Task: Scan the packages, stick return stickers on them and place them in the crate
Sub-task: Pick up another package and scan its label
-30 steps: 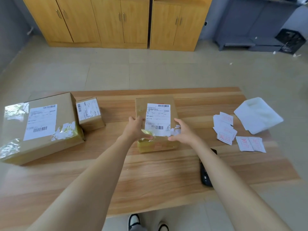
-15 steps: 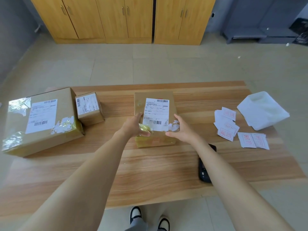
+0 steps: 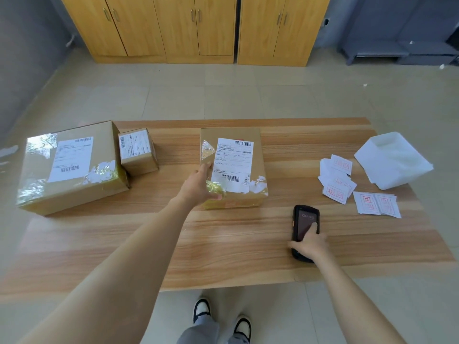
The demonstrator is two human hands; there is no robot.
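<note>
A medium cardboard package [image 3: 255, 155] with a white shipping label lies flat in the middle of the wooden table [image 3: 223, 244]. My left hand [image 3: 198, 184] rests on its near left corner, thumb and fingers around the edge. My right hand [image 3: 309, 244] lies on the black handheld scanner [image 3: 304, 219] on the table, fingers closing around its lower end, one finger on the screen. White return stickers with red print [image 3: 337, 180] are scattered to the right. A large package [image 3: 72, 165] and a small package [image 3: 137, 151] stand at the left. No crate is in view.
A white foam pouch [image 3: 395, 160] lies at the table's far right corner. Yellow wooden cabinets [image 3: 193, 28] stand across the tiled floor, and a grey shelf unit [image 3: 402, 31] is at the back right. My shoes [image 3: 221, 319] show below the table's near edge.
My right hand has left the medium package and moved down to the scanner on the table. My left hand stays on the package, which now lies flat.
</note>
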